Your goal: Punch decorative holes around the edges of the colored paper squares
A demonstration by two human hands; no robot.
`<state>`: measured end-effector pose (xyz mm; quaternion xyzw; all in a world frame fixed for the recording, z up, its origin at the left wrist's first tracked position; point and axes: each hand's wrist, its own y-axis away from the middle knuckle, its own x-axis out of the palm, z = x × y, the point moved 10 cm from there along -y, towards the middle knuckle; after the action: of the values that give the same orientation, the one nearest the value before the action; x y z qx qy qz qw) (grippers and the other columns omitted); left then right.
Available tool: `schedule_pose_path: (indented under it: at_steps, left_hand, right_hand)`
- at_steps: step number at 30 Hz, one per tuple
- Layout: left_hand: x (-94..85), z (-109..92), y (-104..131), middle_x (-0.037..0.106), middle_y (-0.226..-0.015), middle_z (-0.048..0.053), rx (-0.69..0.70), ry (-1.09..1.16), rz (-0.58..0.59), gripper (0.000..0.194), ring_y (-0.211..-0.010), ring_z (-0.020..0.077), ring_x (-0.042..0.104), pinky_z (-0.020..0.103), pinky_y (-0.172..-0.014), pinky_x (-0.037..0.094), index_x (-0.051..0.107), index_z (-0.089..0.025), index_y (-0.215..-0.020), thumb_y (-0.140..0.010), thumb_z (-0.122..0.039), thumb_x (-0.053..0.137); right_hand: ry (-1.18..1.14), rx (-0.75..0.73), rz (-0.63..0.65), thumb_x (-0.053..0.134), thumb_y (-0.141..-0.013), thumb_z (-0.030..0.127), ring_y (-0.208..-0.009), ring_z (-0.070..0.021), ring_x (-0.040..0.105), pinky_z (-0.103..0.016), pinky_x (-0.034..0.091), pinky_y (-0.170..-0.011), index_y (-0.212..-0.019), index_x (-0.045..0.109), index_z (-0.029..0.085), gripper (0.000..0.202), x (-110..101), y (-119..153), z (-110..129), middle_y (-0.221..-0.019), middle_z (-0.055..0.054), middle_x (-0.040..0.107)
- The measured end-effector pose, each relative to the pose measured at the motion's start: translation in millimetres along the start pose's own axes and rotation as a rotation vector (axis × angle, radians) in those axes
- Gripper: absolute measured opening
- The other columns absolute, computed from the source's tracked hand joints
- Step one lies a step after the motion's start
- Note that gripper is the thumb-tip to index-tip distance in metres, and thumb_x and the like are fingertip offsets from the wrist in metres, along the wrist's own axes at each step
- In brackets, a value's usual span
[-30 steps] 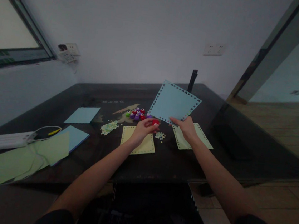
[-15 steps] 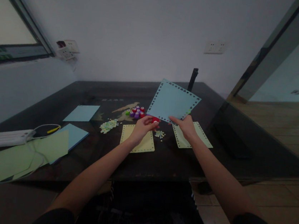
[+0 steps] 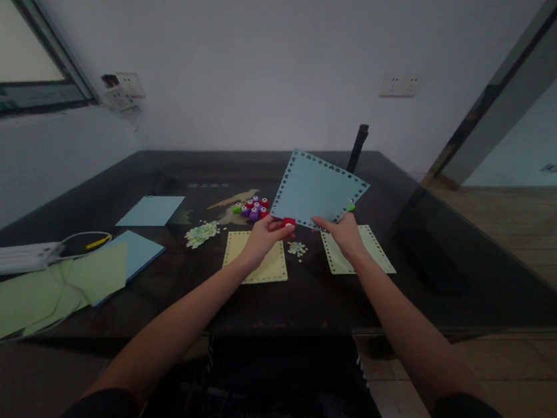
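Observation:
A blue sheet (image 3: pixel 318 190) with small holes punched along its edges is held tilted above the table. My right hand (image 3: pixel 343 235) pinches its lower right edge, and a bit of green shows beside the fingers. At the sheet's lower left corner my left hand (image 3: pixel 266 236) is closed on a small red punch (image 3: pixel 287 223). Below the left hand lies a yellow sheet (image 3: pixel 266 268) with punched edges. A pale green punched sheet (image 3: pixel 372 250) rests under the right hand. Several red, purple and green punches (image 3: pixel 254 209) cluster left of the held sheet.
Paper bits lie in a larger pile (image 3: pixel 201 234) and a smaller one (image 3: pixel 297 249). Blue (image 3: pixel 151 211) and green sheets (image 3: pixel 48 287), a white power strip (image 3: pixel 8 261) and cables are at left. A black upright object (image 3: pixel 358 148) stands behind; a dark flat object (image 3: pixel 428 259) lies right.
The blue sheet has turned slightly, and its top corner has moved left. Both hands have shifted only a little and keep their grips.

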<state>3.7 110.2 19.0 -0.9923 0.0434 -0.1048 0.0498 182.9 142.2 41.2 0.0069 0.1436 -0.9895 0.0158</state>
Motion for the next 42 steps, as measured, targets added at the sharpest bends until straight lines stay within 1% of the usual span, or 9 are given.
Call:
schedule_pose_path:
  at_steps: [4, 7, 10, 14, 18, 23, 27, 33, 42]
  left_hand:
    - [-2.5, 3.5, -2.2, 0.068, -0.092, 0.007, -0.008, 0.055, -0.017, 0.035, -0.073, 0.0128, 0.061, 0.030, -0.075, 0.048, 0.062, -0.014, -0.091, -0.064, -0.032, 0.076]
    - [-5.5, 6.3, -3.7, 0.066, -0.083, 0.004, -0.024, 0.120, -0.040, 0.030, -0.068, 0.0095, 0.058, 0.026, -0.072, 0.046, 0.063, -0.013, -0.082, -0.063, -0.033, 0.076]
    - [-7.7, 9.2, -4.8, 0.064, -0.079, 0.002, -0.040, 0.184, -0.055, 0.028, -0.066, 0.0076, 0.055, 0.024, -0.071, 0.044, 0.063, -0.014, -0.077, -0.061, -0.032, 0.077]
    - [-6.9, 10.5, -5.2, 0.064, -0.081, 0.002, -0.043, 0.201, -0.042, 0.027, -0.069, 0.0077, 0.056, 0.024, -0.073, 0.044, 0.063, -0.015, -0.077, -0.061, -0.032, 0.077]
    - [-6.9, 10.0, -5.1, 0.064, -0.082, 0.002, -0.031, 0.213, -0.040, 0.026, -0.071, 0.0082, 0.056, 0.024, -0.074, 0.044, 0.064, -0.015, -0.077, -0.061, -0.031, 0.078]
    - [-5.3, 8.8, -4.1, 0.065, -0.086, 0.003, -0.031, 0.201, -0.041, 0.028, -0.073, 0.0089, 0.056, 0.023, -0.073, 0.043, 0.065, -0.015, -0.080, -0.061, -0.031, 0.077]
    - [-4.1, 7.0, -2.5, 0.064, -0.081, 0.001, -0.039, 0.203, -0.041, 0.027, -0.069, 0.0076, 0.054, 0.023, -0.070, 0.040, 0.065, -0.015, -0.077, -0.060, -0.032, 0.078]
    - [-10.1, 8.6, -0.6, 0.066, -0.084, 0.001, -0.068, 0.058, -0.078, 0.029, -0.072, 0.0106, 0.055, 0.022, -0.063, 0.036, 0.068, -0.019, -0.081, -0.062, -0.039, 0.076]
    - [-4.6, 5.2, 0.7, 0.067, -0.095, 0.006, -0.052, 0.139, -0.045, 0.029, -0.086, 0.0156, 0.060, 0.027, -0.076, 0.041, 0.068, -0.017, -0.084, -0.063, -0.035, 0.076]
  right_hand:
    - [0.062, -0.020, 0.015, 0.076, -0.060, 0.034, -0.088, -0.0276, 0.065, -0.044, 0.051, -0.083, -0.092, 0.066, 0.017, 0.038, 0.4, 0.4, 0.8, -0.095, -0.010, 0.070]
    - [0.080, -0.048, 0.041, 0.075, -0.061, 0.032, -0.094, -0.0284, 0.063, -0.045, 0.049, -0.087, -0.093, 0.065, 0.018, 0.037, 3.5, 1.6, 4.9, -0.097, -0.009, 0.069]
    - [0.072, -0.042, 0.049, 0.075, -0.061, 0.031, -0.096, -0.0301, 0.062, -0.046, 0.050, -0.084, -0.091, 0.065, 0.019, 0.034, 5.4, 2.4, 5.4, -0.095, -0.010, 0.069]
    - [0.066, -0.008, 0.074, 0.074, -0.062, 0.034, -0.085, -0.0296, 0.064, -0.047, 0.052, -0.077, -0.086, 0.065, 0.017, 0.031, 8.6, 2.7, 2.3, -0.086, -0.010, 0.069]
    - [0.111, -0.033, 0.048, 0.074, -0.062, 0.033, -0.088, -0.0314, 0.064, -0.049, 0.051, -0.080, -0.085, 0.065, 0.017, 0.030, 6.0, 3.4, 6.2, -0.083, -0.010, 0.069]
    - [0.139, -0.067, 0.041, 0.075, -0.061, 0.034, -0.089, -0.0294, 0.064, -0.047, 0.051, -0.084, -0.090, 0.065, 0.018, 0.034, 5.6, 3.3, 8.4, -0.085, -0.008, 0.070]
    - [0.156, -0.081, 0.045, 0.074, -0.061, 0.035, -0.090, -0.0287, 0.064, -0.047, 0.051, -0.086, -0.090, 0.065, 0.016, 0.036, 6.3, 2.4, 7.3, -0.091, -0.009, 0.070]
    - [0.162, -0.106, 0.038, 0.075, -0.061, 0.035, -0.102, -0.0303, 0.061, -0.047, 0.047, -0.091, -0.089, 0.065, 0.017, 0.035, 6.5, 2.8, 10.2, -0.094, -0.010, 0.070]
    - [0.161, -0.091, 0.048, 0.074, -0.062, 0.033, -0.094, -0.0297, 0.063, -0.048, 0.049, -0.088, -0.087, 0.065, 0.017, 0.032, 9.1, 5.3, 14.9, -0.089, -0.010, 0.070]
